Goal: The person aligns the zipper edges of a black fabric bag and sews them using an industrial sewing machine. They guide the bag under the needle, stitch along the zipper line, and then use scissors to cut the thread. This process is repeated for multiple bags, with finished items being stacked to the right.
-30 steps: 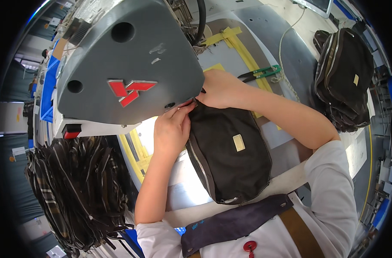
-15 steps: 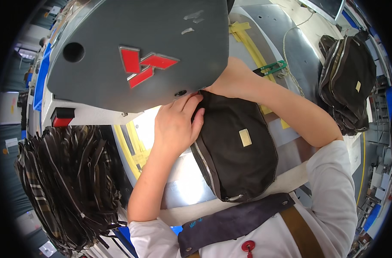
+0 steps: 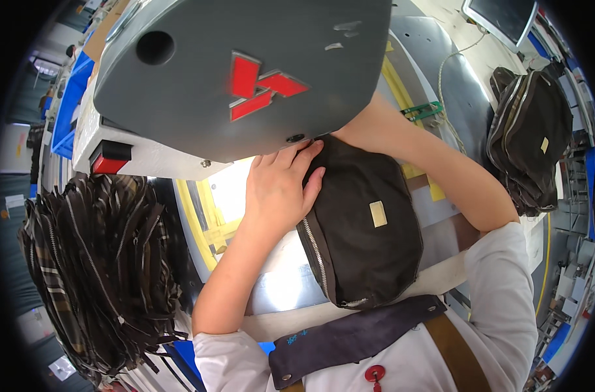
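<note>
A: Where are the hands?
B: The left hand (image 3: 278,193) lies flat on the near-left corner of a black bag (image 3: 366,228), fingers (image 3: 304,163) spread and pressing the cloth down, not closed around anything. The right hand is hidden; only its forearm (image 3: 434,170) shows, running in from the right and vanishing under the machine head (image 3: 245,72), so I cannot tell whether it grips

A: And the bag?
B: It lies on a shiny plate (image 3: 281,281) directly under and to the right of the pressing palm. Its far end is tucked beneath the grey machine head, just past the fingertips. A zip (image 3: 317,251) runs down its left edge, starting just below the heel of the palm, and a small pale patch (image 3: 378,213) sits to the right of the hand

A: How far along does the work look?
B: As a judgement, mid-way on this piece: the bag looks largely assembled, with zip and patch on, and its far end is at the machine now. A heap of zip strips (image 3: 95,268) lies well to the left of the pressing hand, and a stack of bags (image 3: 529,140) lies far to the right, beyond the forearm, which suggests many done and many left
</note>
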Available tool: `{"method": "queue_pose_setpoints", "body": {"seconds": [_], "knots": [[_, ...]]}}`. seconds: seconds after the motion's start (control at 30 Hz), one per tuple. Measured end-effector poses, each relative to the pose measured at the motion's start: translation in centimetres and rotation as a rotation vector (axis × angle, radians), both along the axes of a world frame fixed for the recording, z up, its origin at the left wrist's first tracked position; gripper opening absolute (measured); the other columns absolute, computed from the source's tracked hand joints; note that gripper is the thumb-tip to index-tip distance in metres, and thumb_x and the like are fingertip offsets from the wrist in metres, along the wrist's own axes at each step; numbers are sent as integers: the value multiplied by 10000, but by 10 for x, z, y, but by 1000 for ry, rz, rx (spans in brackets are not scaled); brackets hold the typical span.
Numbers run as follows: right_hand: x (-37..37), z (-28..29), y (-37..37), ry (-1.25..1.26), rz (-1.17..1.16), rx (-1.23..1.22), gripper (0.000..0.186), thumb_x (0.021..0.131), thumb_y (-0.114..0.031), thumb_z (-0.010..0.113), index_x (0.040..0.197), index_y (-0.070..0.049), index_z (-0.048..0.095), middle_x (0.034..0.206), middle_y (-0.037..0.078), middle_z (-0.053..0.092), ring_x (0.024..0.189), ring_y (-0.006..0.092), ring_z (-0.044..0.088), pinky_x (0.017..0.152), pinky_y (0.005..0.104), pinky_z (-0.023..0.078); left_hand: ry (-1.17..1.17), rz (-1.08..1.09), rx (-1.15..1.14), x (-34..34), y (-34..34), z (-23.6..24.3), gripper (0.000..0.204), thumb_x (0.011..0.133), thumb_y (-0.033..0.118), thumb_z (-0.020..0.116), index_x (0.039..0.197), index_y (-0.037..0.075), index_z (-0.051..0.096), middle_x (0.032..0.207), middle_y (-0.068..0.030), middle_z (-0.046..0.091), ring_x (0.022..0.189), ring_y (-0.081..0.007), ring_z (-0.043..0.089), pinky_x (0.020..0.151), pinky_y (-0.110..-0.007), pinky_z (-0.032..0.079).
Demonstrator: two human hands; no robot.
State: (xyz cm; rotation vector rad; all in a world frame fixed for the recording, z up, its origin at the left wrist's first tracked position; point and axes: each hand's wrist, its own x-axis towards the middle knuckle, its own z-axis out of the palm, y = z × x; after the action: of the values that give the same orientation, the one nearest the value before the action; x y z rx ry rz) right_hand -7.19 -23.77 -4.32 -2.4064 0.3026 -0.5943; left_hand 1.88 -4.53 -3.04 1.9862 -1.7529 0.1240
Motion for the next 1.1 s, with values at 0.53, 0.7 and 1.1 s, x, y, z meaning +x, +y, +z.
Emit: {"method": "queue_pose_setpoints", "body": {"seconds": [0.53, 0.7, 1.1], "knots": [[-3, -3, 3, 82, 9, 34, 162, 782, -196, 689, 826, -44, 655, 827, 83, 653, 798, 268, 644, 724, 392, 511, 11, 13, -20, -1, 1, 3, 337, 802, 184, 705, 1128, 106, 672, 1107, -63, 621, 996, -279, 601, 864, -386, 469], [5, -16, -2, 85, 34, 52, 210, 757, -219, 718, 839, -40, 645, 807, 86, 665, 780, 270, 652, 709, 386, 509, 5, -2, -14, 0, 1, 2, 331, 798, 193, 711, 1113, 101, 673, 1104, -58, 621, 1007, -273, 598, 871, -385, 467], [-3, 9, 4, 77, 155, 442, 243, 782, -209, 718, 903, -13, 644, 825, 120, 664, 771, 244, 650, 704, 348, 500, -10, 32, -2, -3, 1, 2, 346, 786, 203, 721, 1103, 78, 659, 1091, -69, 608, 1010, -272, 590, 872, -397, 463]]}}
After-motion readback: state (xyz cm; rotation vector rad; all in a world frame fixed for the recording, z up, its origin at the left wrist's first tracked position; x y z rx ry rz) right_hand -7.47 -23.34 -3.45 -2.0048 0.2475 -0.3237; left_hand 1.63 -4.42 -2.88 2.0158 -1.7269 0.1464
